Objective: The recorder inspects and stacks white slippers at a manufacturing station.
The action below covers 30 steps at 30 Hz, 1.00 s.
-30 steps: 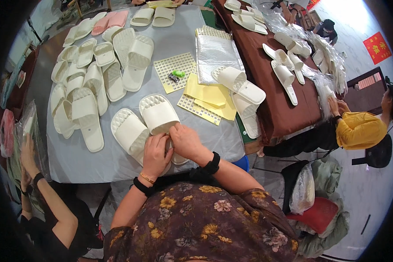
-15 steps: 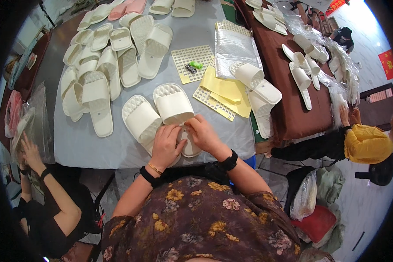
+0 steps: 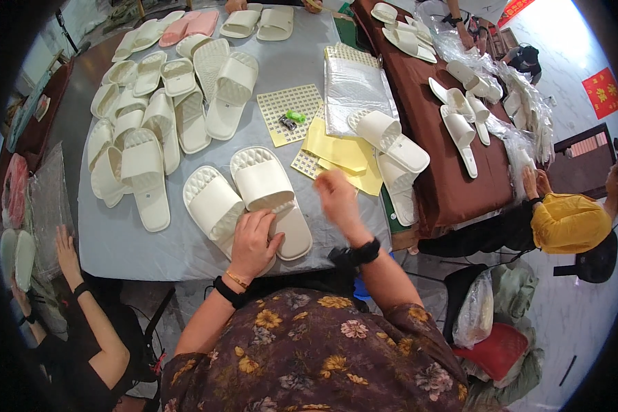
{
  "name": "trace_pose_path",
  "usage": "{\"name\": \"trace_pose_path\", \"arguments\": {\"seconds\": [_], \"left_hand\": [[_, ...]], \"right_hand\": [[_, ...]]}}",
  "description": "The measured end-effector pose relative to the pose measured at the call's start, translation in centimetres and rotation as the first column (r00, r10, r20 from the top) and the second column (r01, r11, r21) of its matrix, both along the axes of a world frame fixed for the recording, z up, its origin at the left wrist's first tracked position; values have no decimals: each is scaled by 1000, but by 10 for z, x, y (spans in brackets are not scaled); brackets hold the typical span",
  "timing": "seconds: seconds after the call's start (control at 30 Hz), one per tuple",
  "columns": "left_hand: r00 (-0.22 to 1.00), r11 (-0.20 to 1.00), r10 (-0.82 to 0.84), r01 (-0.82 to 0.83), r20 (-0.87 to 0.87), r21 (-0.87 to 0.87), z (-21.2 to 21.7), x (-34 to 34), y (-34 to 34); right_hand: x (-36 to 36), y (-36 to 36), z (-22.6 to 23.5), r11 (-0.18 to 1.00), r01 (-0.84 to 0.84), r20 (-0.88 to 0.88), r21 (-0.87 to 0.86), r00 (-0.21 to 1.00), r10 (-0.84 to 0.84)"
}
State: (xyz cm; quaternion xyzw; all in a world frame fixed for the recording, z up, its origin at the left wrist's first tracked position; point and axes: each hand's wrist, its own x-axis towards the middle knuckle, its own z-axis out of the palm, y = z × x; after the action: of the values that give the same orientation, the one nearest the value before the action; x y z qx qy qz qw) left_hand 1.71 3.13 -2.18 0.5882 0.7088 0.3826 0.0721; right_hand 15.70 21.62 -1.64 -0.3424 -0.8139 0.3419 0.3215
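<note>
A pair of cream slide slippers with quilted footbeds lies in front of me, the left slipper (image 3: 214, 207) beside the right slipper (image 3: 292, 230). My left hand (image 3: 254, 240) is closed at the right slipper's inner edge, just behind its strap, thumb on the footbed. Off to the right, my right hand (image 3: 338, 199) is raised over the table, apart from the slippers. Its fingers look curled but are smeared, so anything in them is hidden. Beyond it lie yellow backing paper (image 3: 336, 147) and sheets of small stickers (image 3: 281, 110).
Many cream slippers (image 3: 144, 172) crowd the table's left side; a pink pair (image 3: 191, 26) lies far back. A silvery padded envelope (image 3: 357, 93) and stacked slippers (image 3: 391, 144) are at right. Co-workers' hands show at left (image 3: 67, 254) and at the brown-covered table (image 3: 460, 185).
My right hand has left the right slipper and moved up and right toward the yellow paper. My left hand stays at the slipper. The whole view has shifted slightly; the left co-worker's hand moved down.
</note>
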Motion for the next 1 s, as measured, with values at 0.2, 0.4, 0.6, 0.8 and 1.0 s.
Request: {"name": "trace_pose_path", "arguments": {"seconds": [0.2,0.4,0.6,0.8,1.0], "left_hand": [[1000,1000,8,-8,9,19,-3,0,0],[1000,999,12,-13,13,33,-5,1,0],[1000,999,14,-14,-5,40,-5,0,-1],[1000,999,16,-16,-1,38,-4,0,-1],[1000,999,15,-14,-1,47,-6,1,-2]], "right_hand": [[15,103,9,977,206,280,46,937,-211],[15,122,-22,970,150,475,193,851,-226],[11,121,-27,953,136,479,269,840,-255],[13,124,-26,967,241,419,78,872,-252],[12,130,-30,957,261,472,126,833,-289]]}}
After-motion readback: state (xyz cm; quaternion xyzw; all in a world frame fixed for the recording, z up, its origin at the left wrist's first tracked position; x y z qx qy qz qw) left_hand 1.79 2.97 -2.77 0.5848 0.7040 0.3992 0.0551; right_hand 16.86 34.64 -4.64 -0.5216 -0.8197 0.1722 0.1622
